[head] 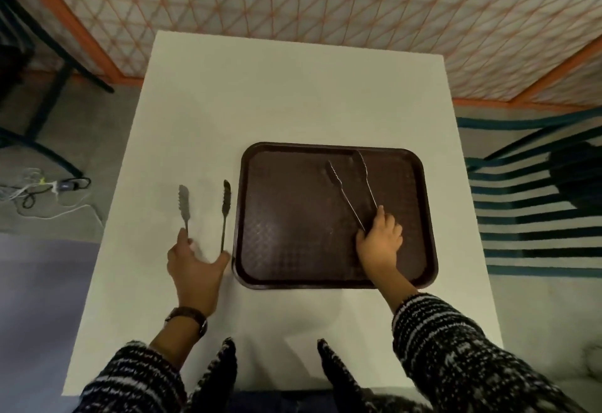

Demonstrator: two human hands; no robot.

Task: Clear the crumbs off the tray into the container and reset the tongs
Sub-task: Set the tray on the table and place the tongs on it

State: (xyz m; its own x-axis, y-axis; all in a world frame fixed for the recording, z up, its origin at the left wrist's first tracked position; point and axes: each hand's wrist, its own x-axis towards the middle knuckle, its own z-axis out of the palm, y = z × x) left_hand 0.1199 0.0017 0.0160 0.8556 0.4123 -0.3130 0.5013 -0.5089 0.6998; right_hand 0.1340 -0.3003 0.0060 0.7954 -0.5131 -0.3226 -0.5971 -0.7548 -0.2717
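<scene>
Two hands each hold tongs flat, seemingly to reset them: the left hand (195, 266) pinches the left tongs (184, 207) on the table (293, 86) beside the tray (286, 217), the right hand (379, 240) grips the right tongs (335, 178) on it.

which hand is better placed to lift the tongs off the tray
Right. The right hand grips the handle end of the tongs lying on the tray; the left hand is off the tray, holding the second tongs on the table beside it.
</scene>
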